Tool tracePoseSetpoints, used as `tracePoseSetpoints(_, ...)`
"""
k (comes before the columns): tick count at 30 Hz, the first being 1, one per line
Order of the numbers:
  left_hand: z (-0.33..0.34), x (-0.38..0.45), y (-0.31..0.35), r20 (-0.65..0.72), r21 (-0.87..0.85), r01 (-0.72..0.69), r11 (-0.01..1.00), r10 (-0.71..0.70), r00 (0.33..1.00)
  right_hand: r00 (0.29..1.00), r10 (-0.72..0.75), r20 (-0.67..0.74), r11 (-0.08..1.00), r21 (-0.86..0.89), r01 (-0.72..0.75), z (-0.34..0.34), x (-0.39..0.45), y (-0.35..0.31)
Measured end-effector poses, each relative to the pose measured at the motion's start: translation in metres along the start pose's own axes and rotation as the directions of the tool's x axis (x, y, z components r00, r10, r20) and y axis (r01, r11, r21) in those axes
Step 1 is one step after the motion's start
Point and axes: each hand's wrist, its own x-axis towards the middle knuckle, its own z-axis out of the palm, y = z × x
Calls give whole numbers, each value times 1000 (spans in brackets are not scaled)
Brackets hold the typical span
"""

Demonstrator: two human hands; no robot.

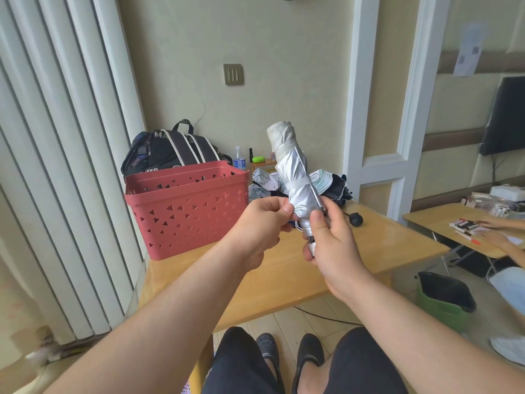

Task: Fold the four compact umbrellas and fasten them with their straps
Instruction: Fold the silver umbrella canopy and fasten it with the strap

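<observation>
Wooden surface (284,268) carries red perforated basket (186,207) at left, unfolded patterned umbrellas (326,184) heaped behind. Silver folded umbrella (295,172) held upright above surface, white strap (298,183) wrapped around it. Right hand (331,245) grip curled around its handle end; left hand (262,220) grip pinches lower canopy fabric.

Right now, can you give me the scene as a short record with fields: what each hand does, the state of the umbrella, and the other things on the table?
held item: silver umbrella, folded, upright
strap: white strap wrapped round its canopy
left hand: pinches the lower canopy edge
right hand: holds the handle end
table: wooden
basket: red basket, at the left of the table
waiting: unfolded umbrellas piled behind the held one
behind basket: black backpack
</observation>
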Motion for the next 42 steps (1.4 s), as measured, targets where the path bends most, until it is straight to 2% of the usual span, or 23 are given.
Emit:
tracePoseSetpoints(3, 2, -1, 4, 11, -54, 40, 998, -39, 999, 1000, 0, 4, 999, -48, 0, -1, 0, 3)
tracePoseSetpoints(7, 3, 4, -5, 2, -27, 11, 1000, -11, 1000, 999, -44, -1, 996, -75, 44, -3, -1, 4)
tracePoseSetpoints(11, 1, 9, -13, 49, -126, 64, 990, -58, 997, 999, -6, -53, 1000, -2, 6, 1, -1, 2)
tracePoseSetpoints(16, -2, 14, -17, 44, -140, -12, 990, 18, 999, 996, 75, -56, 990, 126, -68, 7, 0, -1)
tracePoseSetpoints(21, -2, 13, -23, -10, -91, -79, 993, 79, 997, 993, 50, -104, 996, 77, -42, 5, 3, 0)
tracePoseSetpoints(24, -3, 14, -27, -83, -49, -75, 996, 71, 994, 993, -21, -114, 999, -30, 17, 2, 4, 9)
tracePoseSetpoints(27, -3, 17, -22, -167, 44, -144, 989, 150, 974, 989, -81, -126, 983, -171, 59, -2, 4, 13)
tracePoseSetpoints(36, 10, 16, -14, -56, -29, -185, 982, 183, 981, 958, -277, -77, 863, -459, 213, -4, -7, 6)
tracePoseSetpoints(42, 13, 13, -14, -120, 59, -175, 983, 182, 976, 915, -392, -98, 755, -603, 259, -5, -8, 4)
